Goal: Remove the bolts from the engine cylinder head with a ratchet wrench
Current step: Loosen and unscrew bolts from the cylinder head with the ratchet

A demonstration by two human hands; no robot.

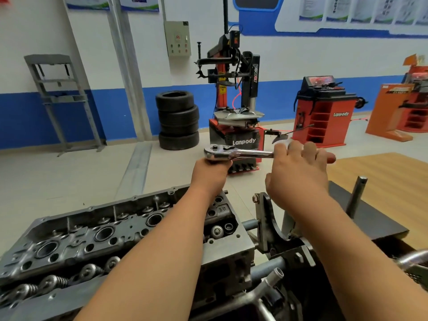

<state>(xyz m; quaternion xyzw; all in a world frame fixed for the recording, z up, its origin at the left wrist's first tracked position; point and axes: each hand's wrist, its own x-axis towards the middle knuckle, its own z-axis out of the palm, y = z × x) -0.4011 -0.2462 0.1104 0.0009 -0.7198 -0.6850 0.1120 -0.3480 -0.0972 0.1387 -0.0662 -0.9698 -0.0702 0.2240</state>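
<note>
Clasping wrench (240, 154): left hand (209, 174), right hand (298, 172)

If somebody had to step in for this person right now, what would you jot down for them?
Left grip: curled tight just under the head of the ratchet wrench; what it encloses is hidden.
Right grip: fingers curled over the wrench handle.
Wrench: held level above the far end of the cylinder head.
Done: the view does not show how many bolts are out.
Left: check whether the wrench is seated on a bolt, since the left forearm hides that spot, then loosen and lift out the bolts.
</note>
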